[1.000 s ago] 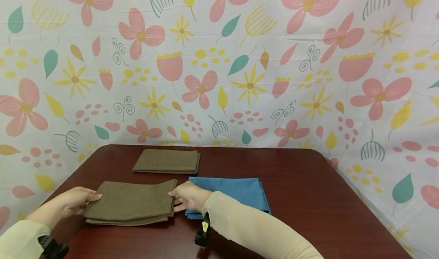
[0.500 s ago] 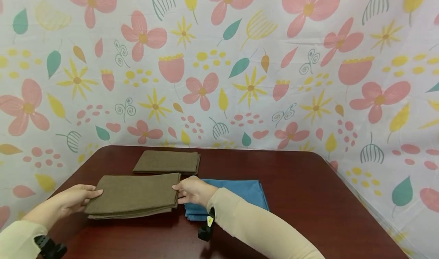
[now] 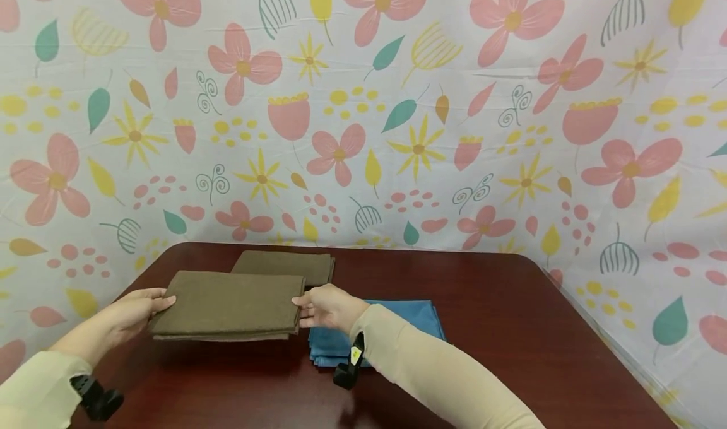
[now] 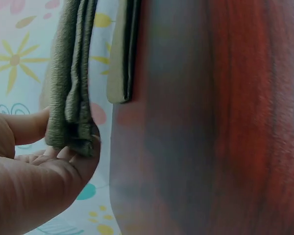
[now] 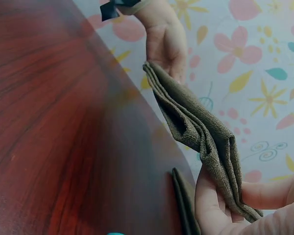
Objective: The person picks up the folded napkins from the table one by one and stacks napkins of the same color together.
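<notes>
Head view: left hand point(image 3: 130, 314) and right hand point(image 3: 332, 306) pinch opposite ends of a folded brown cloth point(image 3: 233, 303), aloft at nine o'clock from the blue cloth point(image 3: 418, 317), and a slackened grip risks drooping layers.

Blue folded cloth point(image 3: 417, 315) on dark red table point(image 3: 522, 340); flower-patterned backdrop point(image 3: 363, 113) behind.

Rear cloth point(image 3: 286, 263) partly hidden behind held cloth point(image 3: 230, 304).

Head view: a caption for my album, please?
Left grip and right grip hold a folded brown cloth above a wood-grain table, near a second brown cloth and a folded blue cloth.
</notes>
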`<state>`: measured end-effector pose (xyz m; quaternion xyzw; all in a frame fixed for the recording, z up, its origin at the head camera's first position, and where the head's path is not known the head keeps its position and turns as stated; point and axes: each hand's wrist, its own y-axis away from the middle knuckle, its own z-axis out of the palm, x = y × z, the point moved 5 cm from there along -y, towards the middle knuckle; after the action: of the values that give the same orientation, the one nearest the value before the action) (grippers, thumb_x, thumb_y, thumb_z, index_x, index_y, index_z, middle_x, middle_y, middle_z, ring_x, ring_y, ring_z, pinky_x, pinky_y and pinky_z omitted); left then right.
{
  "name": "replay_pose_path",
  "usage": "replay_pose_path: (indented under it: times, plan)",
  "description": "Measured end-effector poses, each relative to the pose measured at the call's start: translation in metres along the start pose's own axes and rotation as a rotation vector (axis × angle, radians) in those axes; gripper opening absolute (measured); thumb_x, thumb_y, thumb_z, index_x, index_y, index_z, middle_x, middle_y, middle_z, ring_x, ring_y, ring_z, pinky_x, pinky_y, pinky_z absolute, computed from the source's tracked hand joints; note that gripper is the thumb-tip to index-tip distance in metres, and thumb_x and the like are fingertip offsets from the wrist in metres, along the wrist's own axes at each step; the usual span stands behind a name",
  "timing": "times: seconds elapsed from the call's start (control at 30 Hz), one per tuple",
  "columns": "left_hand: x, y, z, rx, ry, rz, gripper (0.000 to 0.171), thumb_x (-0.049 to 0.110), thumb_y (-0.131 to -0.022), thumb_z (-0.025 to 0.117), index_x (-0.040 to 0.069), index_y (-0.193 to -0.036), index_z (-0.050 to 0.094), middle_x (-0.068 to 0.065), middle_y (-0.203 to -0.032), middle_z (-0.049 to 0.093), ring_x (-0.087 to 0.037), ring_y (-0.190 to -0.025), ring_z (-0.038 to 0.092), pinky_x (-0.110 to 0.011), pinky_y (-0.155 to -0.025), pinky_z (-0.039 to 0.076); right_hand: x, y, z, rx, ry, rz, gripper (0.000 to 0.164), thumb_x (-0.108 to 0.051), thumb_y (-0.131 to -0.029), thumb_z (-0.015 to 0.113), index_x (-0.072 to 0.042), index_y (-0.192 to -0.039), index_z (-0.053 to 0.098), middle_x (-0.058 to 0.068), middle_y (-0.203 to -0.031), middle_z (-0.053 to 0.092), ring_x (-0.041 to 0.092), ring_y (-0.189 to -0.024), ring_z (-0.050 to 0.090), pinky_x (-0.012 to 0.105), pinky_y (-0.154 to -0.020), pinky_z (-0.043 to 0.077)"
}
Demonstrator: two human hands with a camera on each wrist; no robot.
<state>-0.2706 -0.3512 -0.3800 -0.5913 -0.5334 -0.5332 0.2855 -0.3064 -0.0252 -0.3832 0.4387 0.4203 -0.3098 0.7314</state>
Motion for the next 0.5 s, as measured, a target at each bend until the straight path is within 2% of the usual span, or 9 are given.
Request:
replay_pose_path:
  times: [0.07,0.17,0.23,0.27,0.3,0.37,0.4,0.47,0.5]
  plan:
    - [0.004,-0.002,0.000,0.032,-0.007,0.006,0.051,0.022,-0.106,0.039,-0.018,-0.135,0.027,0.008,-0.095,0.062,-0.008,-0.085,0.063,-0.029,-0.077,0.055,-0.003,0.001,-0.002,0.015,0.002,-0.006,0.074,0.005,-0.094,0.057,0.011,-0.151,0.009,0.035,-0.153,0.019,0.050,-0.141,0.022,0.056,-0.110,0.036]
    - [0.011,-0.005,0.001,0.072,0.006,0.017,0.050,0.023,-0.106,0.037,-0.017,-0.136,0.027,0.009,-0.092,0.064,-0.007,-0.082,0.065,-0.028,-0.075,0.056,-0.008,0.001,-0.004,0.036,0.002,-0.017,0.072,0.006,-0.094,0.057,0.011,-0.150,0.013,0.035,-0.152,0.021,0.049,-0.141,0.024,0.054,-0.111,0.036]
    - [0.016,-0.006,0.002,0.094,0.015,0.026,0.046,0.023,-0.106,0.037,-0.014,-0.133,0.033,0.010,-0.089,0.065,-0.007,-0.080,0.065,-0.028,-0.074,0.056,-0.011,0.001,-0.005,0.040,-0.003,-0.025,0.070,0.007,-0.093,0.057,0.012,-0.150,0.016,0.035,-0.152,0.020,0.040,-0.121,0.049,0.053,-0.111,0.036]
    - [0.018,-0.007,0.003,0.102,0.017,0.032,0.045,0.023,-0.106,0.037,-0.013,-0.133,0.033,0.011,-0.089,0.065,-0.007,-0.080,0.065,-0.027,-0.073,0.056,-0.013,0.000,-0.006,0.040,-0.002,-0.028,0.069,0.007,-0.093,0.056,0.012,-0.149,0.017,0.035,-0.152,0.020,0.033,-0.103,0.056,0.052,-0.112,0.036]
    - [0.020,-0.007,0.003,0.104,0.016,0.038,0.047,0.024,-0.106,0.037,-0.014,-0.134,0.031,0.012,-0.089,0.065,-0.007,-0.080,0.065,-0.027,-0.073,0.056,-0.014,0.000,-0.006,0.038,-0.007,-0.031,0.067,0.007,-0.094,0.056,0.012,-0.149,0.018,0.035,-0.153,0.019,0.024,-0.085,0.055,0.052,-0.112,0.035]
    - [0.023,-0.009,0.004,0.117,0.016,0.043,0.050,0.024,-0.106,0.037,-0.015,-0.137,0.028,0.012,-0.089,0.065,-0.006,-0.080,0.065,-0.027,-0.073,0.056,-0.017,0.000,-0.008,0.036,-0.013,-0.037,0.067,0.007,-0.094,0.056,0.012,-0.149,0.018,0.033,-0.154,0.018,0.014,-0.065,0.036,0.051,-0.113,0.034]
    - [0.025,-0.010,0.004,0.120,0.010,0.046,0.054,0.025,-0.107,0.036,-0.017,-0.139,0.024,0.013,-0.090,0.064,-0.006,-0.080,0.065,-0.027,-0.074,0.056,-0.019,-0.001,-0.009,0.033,-0.019,-0.039,0.067,0.007,-0.094,0.055,0.012,-0.149,0.018,0.033,-0.155,0.017,0.012,-0.063,0.028,0.051,-0.114,0.033]
    - [0.028,-0.011,0.005,0.124,-0.006,0.053,0.062,0.026,-0.107,0.035,-0.018,-0.143,0.014,0.015,-0.092,0.063,-0.004,-0.082,0.064,-0.026,-0.075,0.056,-0.021,-0.001,-0.011,0.031,-0.028,-0.044,0.067,0.008,-0.094,0.055,0.012,-0.149,0.018,0.032,-0.155,0.016,0.012,-0.066,0.038,0.051,-0.114,0.032]
    - [0.030,-0.012,0.005,0.128,-0.015,0.054,0.065,0.028,-0.107,0.035,-0.019,-0.145,0.011,0.016,-0.093,0.062,-0.003,-0.083,0.063,-0.026,-0.075,0.056,-0.023,-0.002,-0.012,0.031,-0.029,-0.047,0.067,0.008,-0.094,0.055,0.012,-0.149,0.018,0.032,-0.155,0.016,0.013,-0.068,0.037,0.051,-0.115,0.032]
